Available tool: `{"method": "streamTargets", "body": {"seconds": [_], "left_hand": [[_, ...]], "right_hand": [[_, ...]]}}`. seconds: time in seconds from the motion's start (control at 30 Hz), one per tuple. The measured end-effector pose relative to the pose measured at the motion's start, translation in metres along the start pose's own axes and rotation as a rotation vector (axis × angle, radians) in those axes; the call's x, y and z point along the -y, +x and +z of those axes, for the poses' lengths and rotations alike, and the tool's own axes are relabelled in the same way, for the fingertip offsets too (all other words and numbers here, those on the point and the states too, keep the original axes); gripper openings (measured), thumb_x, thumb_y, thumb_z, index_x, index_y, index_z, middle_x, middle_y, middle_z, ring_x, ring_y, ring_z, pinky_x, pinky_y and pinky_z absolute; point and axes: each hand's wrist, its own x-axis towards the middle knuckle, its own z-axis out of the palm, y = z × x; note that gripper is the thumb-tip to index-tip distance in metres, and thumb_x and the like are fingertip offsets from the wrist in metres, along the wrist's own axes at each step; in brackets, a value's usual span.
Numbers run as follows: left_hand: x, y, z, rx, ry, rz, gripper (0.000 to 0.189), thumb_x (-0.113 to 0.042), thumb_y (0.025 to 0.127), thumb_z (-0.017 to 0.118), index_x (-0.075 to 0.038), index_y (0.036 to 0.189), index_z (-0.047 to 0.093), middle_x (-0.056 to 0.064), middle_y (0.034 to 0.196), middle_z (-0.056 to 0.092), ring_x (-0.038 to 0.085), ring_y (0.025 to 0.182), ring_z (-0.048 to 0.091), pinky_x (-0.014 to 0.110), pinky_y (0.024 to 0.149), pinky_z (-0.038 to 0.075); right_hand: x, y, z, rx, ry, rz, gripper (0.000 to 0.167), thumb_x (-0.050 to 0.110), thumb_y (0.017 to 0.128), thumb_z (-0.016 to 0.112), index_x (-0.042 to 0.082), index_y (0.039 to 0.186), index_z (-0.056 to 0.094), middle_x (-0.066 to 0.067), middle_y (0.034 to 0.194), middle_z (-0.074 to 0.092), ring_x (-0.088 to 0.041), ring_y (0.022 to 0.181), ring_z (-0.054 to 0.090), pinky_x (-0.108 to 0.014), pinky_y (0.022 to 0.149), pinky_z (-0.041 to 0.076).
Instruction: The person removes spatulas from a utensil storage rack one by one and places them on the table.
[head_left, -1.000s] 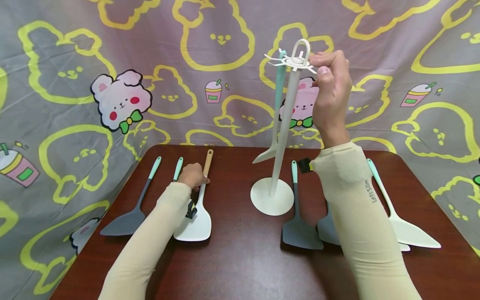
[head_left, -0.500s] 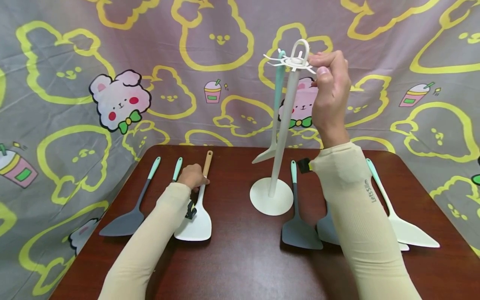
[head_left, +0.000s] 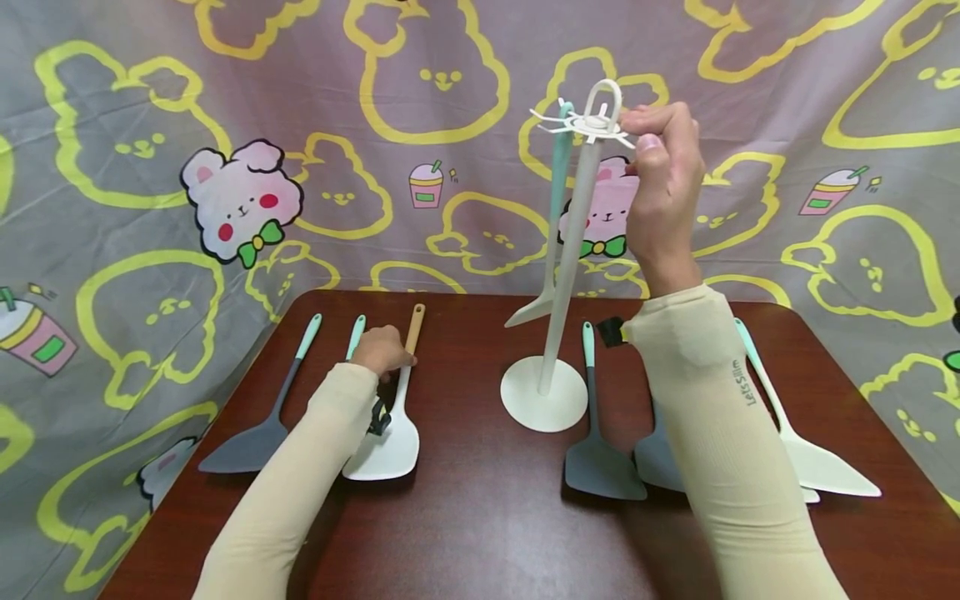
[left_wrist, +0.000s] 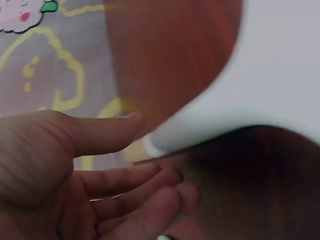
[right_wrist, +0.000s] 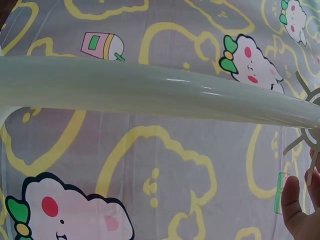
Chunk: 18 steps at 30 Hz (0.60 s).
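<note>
In the head view my left hand (head_left: pixel 382 351) grips a white spatula (head_left: pixel 388 446) near where its wooden handle meets the white neck. Thumb and fingers lie on either side of that handle in the left wrist view. My right hand (head_left: pixel 663 179) pinches a hook at the top of a white utensil stand (head_left: pixel 572 250), and the right wrist view shows the hook between thumb (right_wrist: pixel 291 200) and finger. A mint-handled spatula (head_left: pixel 559 183) hangs from another hook, its pale blade above the table. The stand leans slightly in view, its round base on the table.
On the left lie a grey spatula (head_left: pixel 255 443) and a mint handle (head_left: pixel 356 333) partly hidden by my left hand. Right of the stand are grey spatulas (head_left: pixel 603 467) and a cream one (head_left: pixel 828 467); my right forearm covers part of them. A patterned cloth hangs behind the table.
My left hand and the white spatula have shifted slightly to the left. The right hand keeps its place at the stand's hook.
</note>
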Motion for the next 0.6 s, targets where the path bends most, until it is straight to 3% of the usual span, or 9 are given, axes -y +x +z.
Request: {"method": "streamTargets", "body": {"seconds": [0.07,0.17,0.27,0.37,0.47,0.6], "left_hand": [[-0.001,-0.002,-0.007,-0.041,0.006,0.024,0.031,-0.032,0.090,0.070,-0.003,0.082,0.065,0.006,0.067,0.059,0.015,0.050,0.058,0.026,0.047,0.046],[-0.006,-0.007,-0.018,-0.160,-0.042,0.080,0.032,-0.034,0.093,0.065,-0.003,0.088,0.070,0.005,0.071,0.061,0.017,0.058,0.055,0.031,0.054,0.047],[-0.015,-0.015,-0.028,-0.316,-0.150,0.162,0.034,-0.033,0.096,0.060,-0.003,0.108,0.070,0.013,0.095,0.071,0.028,0.078,0.064,0.043,0.074,0.054],[-0.029,-0.026,-0.035,-0.442,-0.267,0.267,0.038,-0.030,0.097,0.057,-0.002,0.122,0.065,0.019,0.118,0.069,0.036,0.101,0.067,0.054,0.094,0.050],[-0.045,-0.040,-0.038,-0.519,-0.349,0.358,0.037,-0.028,0.097,0.057,-0.003,0.124,0.064,0.017,0.120,0.068,0.035,0.106,0.066,0.054,0.099,0.047],[-0.062,-0.058,-0.041,-0.558,-0.419,0.433,0.036,-0.027,0.096,0.058,-0.006,0.125,0.064,0.015,0.119,0.068,0.030,0.105,0.066,0.050,0.097,0.049]], "right_hand": [[0.001,0.000,0.000,-0.001,-0.001,0.000,0.037,0.031,0.081,0.035,0.012,0.095,0.064,0.018,0.102,0.058,-0.006,0.108,0.054,-0.020,0.071,0.041],[0.002,-0.001,0.001,0.006,0.007,-0.007,0.037,0.027,0.084,0.035,0.008,0.097,0.064,0.017,0.104,0.060,-0.008,0.111,0.055,-0.020,0.072,0.041],[0.003,-0.003,0.001,0.008,0.021,-0.015,0.036,0.023,0.087,0.037,0.004,0.099,0.064,0.013,0.107,0.063,-0.010,0.117,0.055,-0.020,0.075,0.043],[0.003,-0.006,0.001,-0.001,0.031,-0.019,0.035,0.020,0.088,0.038,0.002,0.100,0.065,0.004,0.110,0.068,-0.013,0.123,0.055,-0.020,0.078,0.046],[0.002,-0.007,0.000,-0.012,0.031,-0.029,0.036,0.020,0.088,0.038,-0.001,0.101,0.065,-0.005,0.113,0.070,-0.015,0.125,0.055,-0.020,0.080,0.047],[0.002,-0.007,-0.001,-0.009,0.024,-0.048,0.040,0.022,0.088,0.038,-0.005,0.102,0.064,-0.007,0.113,0.070,-0.016,0.125,0.055,-0.019,0.080,0.047]]}}
